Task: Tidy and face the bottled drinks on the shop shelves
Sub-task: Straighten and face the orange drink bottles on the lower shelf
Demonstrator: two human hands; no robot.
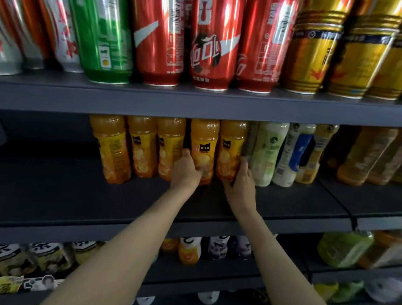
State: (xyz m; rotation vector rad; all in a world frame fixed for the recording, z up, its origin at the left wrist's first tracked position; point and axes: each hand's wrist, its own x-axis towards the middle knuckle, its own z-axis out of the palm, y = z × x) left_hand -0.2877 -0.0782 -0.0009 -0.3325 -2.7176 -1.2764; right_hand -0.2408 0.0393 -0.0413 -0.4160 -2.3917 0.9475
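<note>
Several orange juice bottles stand in a row at the back of the middle shelf (pixel 70 189). My left hand (pixel 186 173) grips the lower part of one orange juice bottle (pixel 203 142), whose label faces me. My right hand (pixel 241 182) grips the bottom of the neighbouring orange juice bottle (pixel 231 145) on its right. Both bottles stand upright, close together. Left of them are three more orange bottles (pixel 142 147), the leftmost one (pixel 111 147) tilted and turned sideways.
Pale green and white-blue bottles (pixel 268 153) stand right beside my right hand. Amber bottles (pixel 369 157) sit further right. Large red, green and gold cans (pixel 214 39) fill the shelf above. More bottles (pixel 189 251) line the lower shelves. The middle shelf's front and left are bare.
</note>
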